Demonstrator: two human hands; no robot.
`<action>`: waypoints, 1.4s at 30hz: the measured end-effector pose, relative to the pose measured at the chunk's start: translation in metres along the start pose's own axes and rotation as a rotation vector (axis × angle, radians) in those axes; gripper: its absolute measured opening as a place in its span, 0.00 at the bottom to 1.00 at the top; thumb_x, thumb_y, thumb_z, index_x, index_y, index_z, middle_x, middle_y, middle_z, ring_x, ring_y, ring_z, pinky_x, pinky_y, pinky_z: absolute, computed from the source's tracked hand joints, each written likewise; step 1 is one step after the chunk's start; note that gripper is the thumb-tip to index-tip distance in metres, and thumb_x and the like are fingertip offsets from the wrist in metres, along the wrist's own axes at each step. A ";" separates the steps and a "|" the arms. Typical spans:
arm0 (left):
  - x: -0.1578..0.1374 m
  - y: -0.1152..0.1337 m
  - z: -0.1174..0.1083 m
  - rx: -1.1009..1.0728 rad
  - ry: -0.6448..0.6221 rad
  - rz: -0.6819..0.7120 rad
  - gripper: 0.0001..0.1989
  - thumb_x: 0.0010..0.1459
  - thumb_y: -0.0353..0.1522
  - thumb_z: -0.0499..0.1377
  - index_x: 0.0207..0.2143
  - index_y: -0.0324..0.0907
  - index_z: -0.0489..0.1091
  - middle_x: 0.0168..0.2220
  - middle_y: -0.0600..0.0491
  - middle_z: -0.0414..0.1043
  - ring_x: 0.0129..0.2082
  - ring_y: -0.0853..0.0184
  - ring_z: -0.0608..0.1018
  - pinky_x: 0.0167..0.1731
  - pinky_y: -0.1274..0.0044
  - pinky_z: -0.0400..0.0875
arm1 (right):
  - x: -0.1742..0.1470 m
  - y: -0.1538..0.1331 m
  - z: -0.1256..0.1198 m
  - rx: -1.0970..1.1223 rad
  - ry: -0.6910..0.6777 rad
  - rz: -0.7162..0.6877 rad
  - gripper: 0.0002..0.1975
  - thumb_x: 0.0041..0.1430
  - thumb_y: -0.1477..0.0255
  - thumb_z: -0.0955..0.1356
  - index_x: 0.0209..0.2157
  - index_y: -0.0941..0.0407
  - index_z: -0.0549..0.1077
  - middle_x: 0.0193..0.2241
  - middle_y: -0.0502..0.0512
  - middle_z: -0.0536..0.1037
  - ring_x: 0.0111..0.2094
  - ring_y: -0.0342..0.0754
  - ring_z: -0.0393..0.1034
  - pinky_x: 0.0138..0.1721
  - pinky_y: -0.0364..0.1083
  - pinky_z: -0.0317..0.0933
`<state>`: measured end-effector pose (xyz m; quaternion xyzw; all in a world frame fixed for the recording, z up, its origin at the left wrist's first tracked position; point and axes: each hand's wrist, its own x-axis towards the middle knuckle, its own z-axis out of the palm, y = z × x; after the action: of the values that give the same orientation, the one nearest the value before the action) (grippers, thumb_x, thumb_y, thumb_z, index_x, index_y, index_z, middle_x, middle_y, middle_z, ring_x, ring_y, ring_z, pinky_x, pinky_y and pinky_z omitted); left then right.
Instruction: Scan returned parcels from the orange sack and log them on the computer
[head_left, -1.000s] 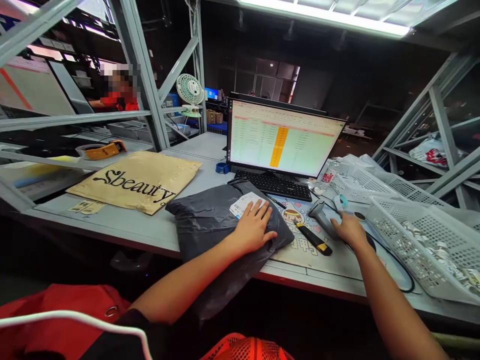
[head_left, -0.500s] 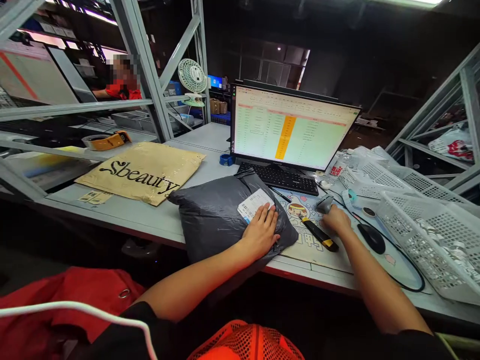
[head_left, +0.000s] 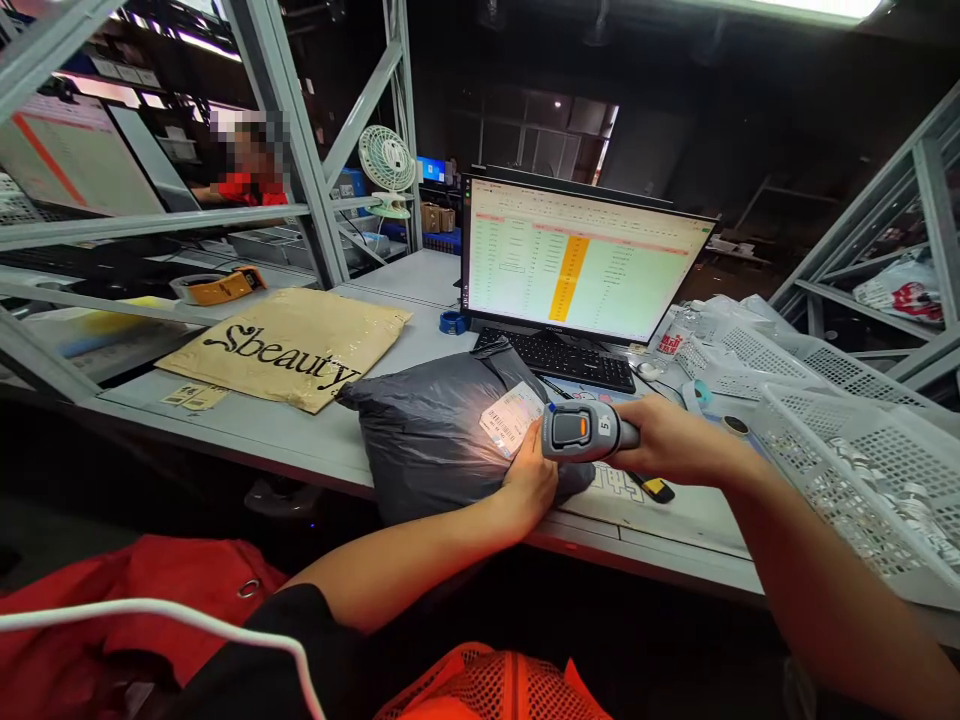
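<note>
A stuffed dark grey plastic mailing bag (head_left: 427, 430) lies on the desk, overhanging its front edge. On its top is a white shipping label (head_left: 508, 418) with a barcode, lit by a reddish glow. My left hand (head_left: 531, 482) is curled on the bag just below the label, its fingers partly hidden. My right hand (head_left: 671, 438) grips the handle of a grey barcode scanner (head_left: 581, 430), whose head points left at the label from close by. Under my right hand, a yellow-and-black box cutter (head_left: 657, 490) is mostly covered.
A tan "Sbeauty" mailer (head_left: 285, 345) lies to the left. Behind the bag are a keyboard (head_left: 600, 368) and a monitor (head_left: 585, 255). White plastic baskets (head_left: 847, 470) line the right side. A small fan (head_left: 387, 160) stands by the metal frame; a co-worker (head_left: 251, 170) sits beyond.
My right hand has lifted the scanner off the desk and brought it left to the label, which now glows. My left hand has slid down off the label and its fingers have curled.
</note>
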<state>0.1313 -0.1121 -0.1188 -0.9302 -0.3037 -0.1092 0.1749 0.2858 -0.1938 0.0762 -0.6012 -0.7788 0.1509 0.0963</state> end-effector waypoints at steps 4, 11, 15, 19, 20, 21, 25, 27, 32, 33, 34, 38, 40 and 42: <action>-0.001 -0.002 0.002 0.015 -0.018 0.022 0.29 0.68 0.24 0.55 0.70 0.28 0.68 0.70 0.34 0.68 0.74 0.45 0.65 0.75 0.55 0.58 | 0.000 0.000 0.002 -0.017 0.014 -0.007 0.07 0.56 0.69 0.72 0.37 0.55 0.81 0.29 0.50 0.80 0.30 0.45 0.68 0.31 0.43 0.60; -0.008 -0.014 0.006 0.117 0.035 0.043 0.31 0.73 0.34 0.55 0.70 0.17 0.64 0.72 0.25 0.58 0.74 0.42 0.64 0.75 0.57 0.58 | 0.008 0.069 0.007 0.029 0.153 0.161 0.13 0.61 0.62 0.72 0.44 0.53 0.83 0.36 0.51 0.85 0.37 0.51 0.76 0.38 0.46 0.65; -0.017 -0.027 0.001 0.045 0.032 0.079 0.39 0.75 0.47 0.55 0.71 0.20 0.63 0.74 0.27 0.53 0.76 0.43 0.60 0.75 0.58 0.57 | 0.014 0.146 0.028 -0.107 0.291 0.485 0.15 0.65 0.62 0.70 0.48 0.53 0.82 0.42 0.58 0.86 0.43 0.57 0.79 0.42 0.49 0.65; -0.031 -0.052 -0.011 -0.118 0.015 0.122 0.55 0.66 0.60 0.60 0.73 0.20 0.59 0.76 0.27 0.47 0.78 0.42 0.54 0.76 0.57 0.52 | 0.007 0.187 0.059 -0.145 0.371 0.690 0.21 0.69 0.60 0.68 0.53 0.59 0.79 0.46 0.69 0.84 0.46 0.61 0.80 0.43 0.51 0.67; -0.035 -0.061 -0.015 -0.156 0.010 0.140 0.57 0.64 0.61 0.61 0.74 0.21 0.58 0.77 0.29 0.46 0.78 0.43 0.53 0.77 0.57 0.51 | 0.004 0.191 0.066 -0.147 0.384 0.719 0.22 0.69 0.60 0.67 0.55 0.60 0.78 0.47 0.70 0.84 0.46 0.61 0.80 0.44 0.51 0.68; -0.039 -0.070 -0.018 -0.190 0.005 0.156 0.57 0.63 0.61 0.63 0.74 0.23 0.58 0.77 0.30 0.46 0.79 0.44 0.53 0.77 0.58 0.51 | 0.002 0.194 0.074 -0.148 0.395 0.739 0.22 0.69 0.60 0.67 0.56 0.60 0.77 0.46 0.70 0.83 0.45 0.60 0.80 0.45 0.51 0.68; -0.056 -0.106 -0.031 -0.306 0.013 0.189 0.50 0.61 0.54 0.69 0.75 0.36 0.60 0.78 0.42 0.51 0.79 0.50 0.52 0.78 0.58 0.47 | 0.000 0.198 0.093 -0.144 0.437 0.785 0.23 0.69 0.60 0.67 0.58 0.60 0.75 0.46 0.68 0.83 0.44 0.57 0.80 0.49 0.51 0.69; -0.063 -0.115 -0.034 -0.360 0.036 0.195 0.46 0.61 0.50 0.71 0.74 0.41 0.61 0.78 0.46 0.54 0.80 0.51 0.50 0.78 0.57 0.46 | 0.006 0.200 0.091 -0.146 0.465 0.802 0.25 0.70 0.58 0.66 0.57 0.62 0.74 0.46 0.71 0.82 0.46 0.60 0.79 0.52 0.54 0.68; -0.072 -0.116 -0.028 -0.419 0.107 0.180 0.41 0.60 0.43 0.72 0.71 0.43 0.65 0.76 0.48 0.58 0.79 0.52 0.53 0.78 0.57 0.48 | 0.046 0.195 0.069 -0.165 0.568 0.763 0.31 0.74 0.54 0.62 0.61 0.67 0.73 0.56 0.81 0.77 0.58 0.67 0.74 0.57 0.58 0.65; -0.072 -0.114 -0.026 -0.423 0.120 0.176 0.40 0.60 0.43 0.73 0.71 0.43 0.65 0.76 0.48 0.59 0.79 0.52 0.53 0.77 0.56 0.48 | 0.058 0.191 0.068 -0.163 0.580 0.729 0.31 0.74 0.55 0.61 0.62 0.66 0.72 0.58 0.79 0.76 0.58 0.66 0.73 0.58 0.58 0.65; -0.072 -0.113 -0.025 -0.427 0.129 0.173 0.40 0.60 0.42 0.73 0.70 0.43 0.66 0.76 0.48 0.60 0.79 0.52 0.54 0.77 0.56 0.49 | 0.069 0.185 0.069 -0.158 0.582 0.686 0.30 0.74 0.55 0.62 0.63 0.65 0.72 0.58 0.77 0.77 0.58 0.65 0.73 0.57 0.57 0.65; -0.071 -0.112 -0.024 -0.441 0.137 0.162 0.40 0.60 0.42 0.74 0.70 0.43 0.66 0.76 0.48 0.61 0.79 0.53 0.55 0.77 0.56 0.51 | 0.093 0.163 0.088 -0.114 0.546 0.496 0.26 0.73 0.57 0.65 0.61 0.60 0.76 0.53 0.67 0.82 0.53 0.59 0.77 0.55 0.53 0.67; -0.071 -0.113 -0.025 -0.442 0.129 0.161 0.41 0.59 0.42 0.74 0.70 0.43 0.66 0.75 0.47 0.61 0.79 0.52 0.55 0.77 0.56 0.51 | 0.085 0.163 0.094 -0.093 0.553 0.436 0.25 0.72 0.58 0.65 0.60 0.59 0.77 0.51 0.64 0.83 0.50 0.56 0.78 0.53 0.51 0.68; -0.072 -0.113 -0.026 -0.438 0.124 0.159 0.42 0.59 0.43 0.74 0.71 0.43 0.66 0.76 0.48 0.61 0.79 0.53 0.55 0.77 0.56 0.52 | 0.062 0.178 0.092 -0.081 0.594 0.427 0.25 0.72 0.58 0.64 0.59 0.60 0.77 0.51 0.65 0.83 0.49 0.55 0.78 0.54 0.52 0.69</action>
<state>0.0036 -0.0745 -0.0881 -0.9584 -0.1874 -0.2152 -0.0045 0.4007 -0.1038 -0.0741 -0.7713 -0.5789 -0.0446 0.2607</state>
